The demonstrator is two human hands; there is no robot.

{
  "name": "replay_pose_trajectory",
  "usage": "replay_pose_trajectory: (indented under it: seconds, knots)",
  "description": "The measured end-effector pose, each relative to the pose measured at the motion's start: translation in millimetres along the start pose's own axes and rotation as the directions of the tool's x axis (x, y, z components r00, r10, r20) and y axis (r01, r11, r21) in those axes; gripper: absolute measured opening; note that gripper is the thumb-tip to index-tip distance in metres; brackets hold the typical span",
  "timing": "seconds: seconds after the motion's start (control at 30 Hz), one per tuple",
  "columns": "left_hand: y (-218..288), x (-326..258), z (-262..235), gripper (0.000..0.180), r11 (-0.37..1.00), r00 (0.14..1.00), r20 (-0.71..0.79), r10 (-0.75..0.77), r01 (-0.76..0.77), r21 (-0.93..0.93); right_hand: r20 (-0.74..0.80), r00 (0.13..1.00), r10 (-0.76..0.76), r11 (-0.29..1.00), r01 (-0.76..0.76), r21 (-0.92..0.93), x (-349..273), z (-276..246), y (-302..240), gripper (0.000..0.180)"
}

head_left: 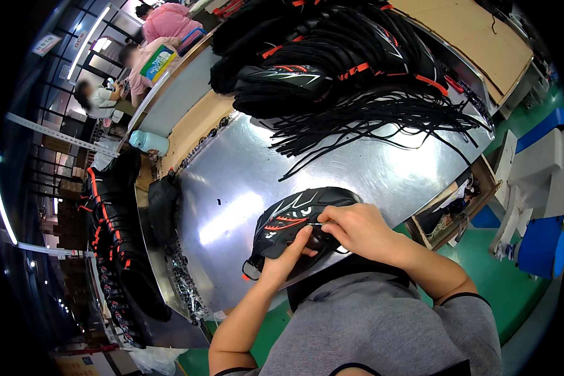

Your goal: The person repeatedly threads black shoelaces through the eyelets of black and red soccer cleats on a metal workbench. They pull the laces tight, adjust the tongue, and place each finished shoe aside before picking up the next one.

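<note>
The black shoe upper [288,213] is on the metal table [357,169], near our body; our left hand [282,254] grasps its side, thumb on top; our right hand [357,229] pinches what seems a lace tip [313,224]; we judge the upper light and pliable, best held by its opening edge.

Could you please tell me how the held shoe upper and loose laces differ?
The shoe upper is broad and rounded; the laces are thin strands. The shoe upper has red and white markings; the laces look plain black. The shoe upper is held; the laces lie untouched. Both are mainly black.
</note>
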State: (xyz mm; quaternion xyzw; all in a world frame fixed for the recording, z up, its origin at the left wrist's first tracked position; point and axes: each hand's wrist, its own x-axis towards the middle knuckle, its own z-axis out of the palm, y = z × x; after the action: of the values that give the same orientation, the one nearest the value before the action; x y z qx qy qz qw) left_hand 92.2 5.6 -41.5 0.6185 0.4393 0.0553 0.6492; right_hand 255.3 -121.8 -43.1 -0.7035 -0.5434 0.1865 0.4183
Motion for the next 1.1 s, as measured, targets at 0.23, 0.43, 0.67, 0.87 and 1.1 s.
replay_pose_trajectory:
  seconds: [0.23, 0.43, 0.67, 0.87, 1.1]
  knots:
    - [10.4, -7.8, 9.8, 0.028, 0.997, 0.995, 0.098, -0.012, 0.005, 0.071, 0.25, 0.966, 0.073, 0.967, -0.007, -0.255, 24.4, 8.5, -7.8, 0.03]
    - [-9.9, 18.6, -7.8, 0.039, 0.958, 0.943, 0.196, -0.268, 0.282, -0.048, 0.326, 0.945, 0.042, 0.932, 0.081, -0.354, 45.2, 17.4, -0.8, 0.037]
    - [4.2, 43.7, -27.5, 0.028, 0.904, 0.898, 0.317, -0.305, 0.378, -0.201, -0.039, 0.995, 0.096, 0.995, -0.097, -0.015, 52.7, 24.1, 48.2, 0.015]
    - [-3.7, 47.5, -35.2, 0.02, 0.933, 0.972, 0.099, -0.214, 0.233, -0.275, -0.189, 0.981, 0.044, 0.99, -0.018, 0.138, 52.4, 55.5, 60.3, 0.014]
    - [10.7, 46.7, -30.1, 0.023, 0.881, 0.944, 0.193, -0.268, 0.321, -0.348, -0.04, 0.99, 0.134, 0.963, -0.121, 0.24, 52.7, 42.7, 57.0, 0.014]
